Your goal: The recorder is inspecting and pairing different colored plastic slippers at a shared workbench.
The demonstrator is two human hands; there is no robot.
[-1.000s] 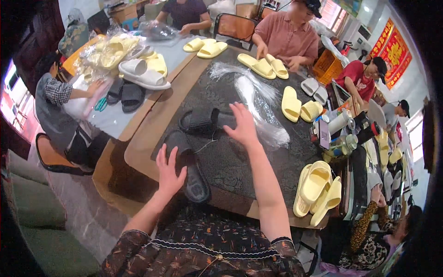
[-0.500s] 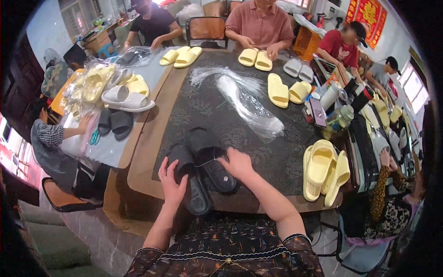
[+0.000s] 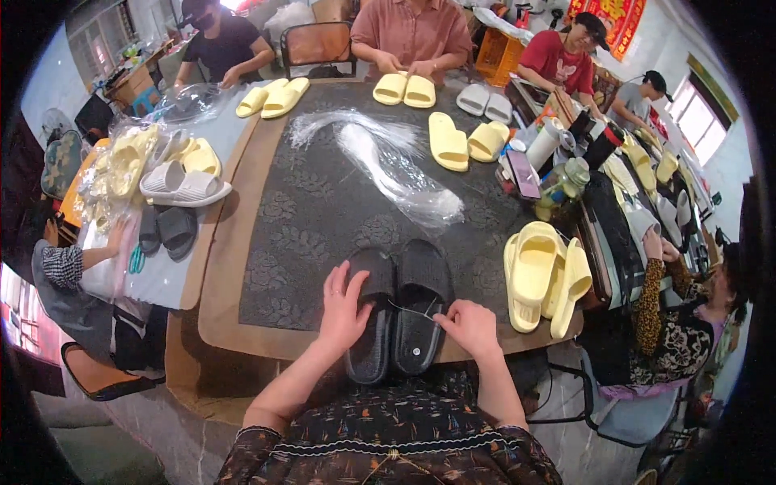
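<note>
A pair of black slide slippers lies side by side at the near edge of the table, toes pointing away from me. My left hand [image 3: 343, 311] rests against the left slipper [image 3: 370, 346], fingers spread along its side and thumb over its inside. A thin, pale tie [image 3: 411, 309] runs across between the two slippers. My right hand [image 3: 471, 327] is closed in a pinch on the tie's right end, beside the right slipper [image 3: 417, 343].
A bundle of clear plastic strips [image 3: 380, 158] lies mid-table. Yellow slippers [image 3: 536, 271] are stacked at the right edge. Bottles [image 3: 566, 182] and a phone [image 3: 524, 174] stand farther right. A side table [image 3: 174, 271] holds more slippers and teal scissors [image 3: 137, 257]. Several people work around.
Both black slippers have shifted right and turned from a slant to straight side by side. My hands have moved right with them, and the view has turned slightly right.
</note>
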